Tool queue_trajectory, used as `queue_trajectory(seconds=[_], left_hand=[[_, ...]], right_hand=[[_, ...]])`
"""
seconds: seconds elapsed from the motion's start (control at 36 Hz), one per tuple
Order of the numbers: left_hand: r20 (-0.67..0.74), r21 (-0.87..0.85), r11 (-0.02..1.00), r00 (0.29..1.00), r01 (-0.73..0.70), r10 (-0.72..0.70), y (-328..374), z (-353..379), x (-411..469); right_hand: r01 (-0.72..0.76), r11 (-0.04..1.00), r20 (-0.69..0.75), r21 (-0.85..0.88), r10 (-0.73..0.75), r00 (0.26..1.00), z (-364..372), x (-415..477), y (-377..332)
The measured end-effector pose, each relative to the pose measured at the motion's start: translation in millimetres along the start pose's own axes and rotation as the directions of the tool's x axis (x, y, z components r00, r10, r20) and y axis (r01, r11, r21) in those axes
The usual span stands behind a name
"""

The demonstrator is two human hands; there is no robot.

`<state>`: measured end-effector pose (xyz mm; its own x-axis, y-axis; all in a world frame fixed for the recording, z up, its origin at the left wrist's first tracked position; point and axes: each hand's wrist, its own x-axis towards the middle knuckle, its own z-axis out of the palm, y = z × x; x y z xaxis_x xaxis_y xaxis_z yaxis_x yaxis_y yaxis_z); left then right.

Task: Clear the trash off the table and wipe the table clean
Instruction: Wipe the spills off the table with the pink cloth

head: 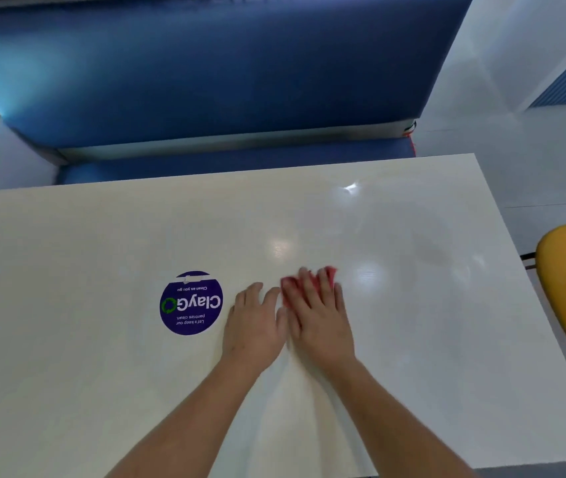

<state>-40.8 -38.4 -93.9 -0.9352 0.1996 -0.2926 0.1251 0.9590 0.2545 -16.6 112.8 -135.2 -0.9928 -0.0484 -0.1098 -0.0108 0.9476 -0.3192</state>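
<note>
At frame centre the right hand [319,319] pressed the red cloth [288,293] onto the table [67,270] under straight fingers, while the left hand [254,322] lay flat and empty just left of it.

Office pantry or canteen: blue booth bench [205,81], "keep our pantries clean" sticker [191,302] on table [67,270]

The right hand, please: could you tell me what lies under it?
A red cloth lies under the right hand, pressed flat on the table. Only its far and left edges show; the hand covers the rest, so its full shape cannot be seen.
</note>
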Motion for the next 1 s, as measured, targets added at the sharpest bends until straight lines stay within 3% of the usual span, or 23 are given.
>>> queue_trajectory(seconds=[0.08,0.17,0.31,0.39,0.5,0.61,0.69,0.81,1.0], left_hand=[[0.046,0.026,0.999,0.999,-0.021,0.02,-3,-1,1],[0.075,0.056,0.997,0.996,-0.05,0.046,-5,-3,3],[0.069,0.071,0.996,0.996,-0.057,0.052,-2,-13,10],[0.107,0.067,0.996,0.993,-0.066,0.058,-3,-27,20],[0.137,-0.058,0.998,0.99,-0.032,0.039,-19,-50,36],[-0.046,-0.221,0.973,0.996,0.066,-0.078,-47,-60,48],[-0.071,-0.176,0.981,0.993,0.076,-0.089,-62,-58,58],[-0.007,-0.094,0.995,0.999,0.032,-0.033,-62,-55,77],[0.217,0.047,0.999,0.976,0.023,-0.032,-40,-56,89]], right_hand=[[-0.049,0.999,-0.007,0.013,0.049,0.999,-4,-42,30],[-0.227,0.974,-0.029,-0.011,0.226,0.974,-22,-48,83],[-0.476,0.878,-0.105,0.046,0.479,0.872,-46,34,128],[-0.418,0.908,-0.137,0.031,0.418,0.898,-38,88,92],[-0.172,0.985,-0.079,0.005,0.172,0.982,-14,109,13],[0.07,0.997,0.001,0.043,-0.071,0.998,1,108,-41],[0.148,0.988,0.04,0.045,-0.15,0.988,-2,123,-46],[0.076,0.996,0.029,0.048,-0.078,0.997,-15,163,-18],[-0.261,0.964,-0.053,0.05,0.264,0.963,-52,174,100]])
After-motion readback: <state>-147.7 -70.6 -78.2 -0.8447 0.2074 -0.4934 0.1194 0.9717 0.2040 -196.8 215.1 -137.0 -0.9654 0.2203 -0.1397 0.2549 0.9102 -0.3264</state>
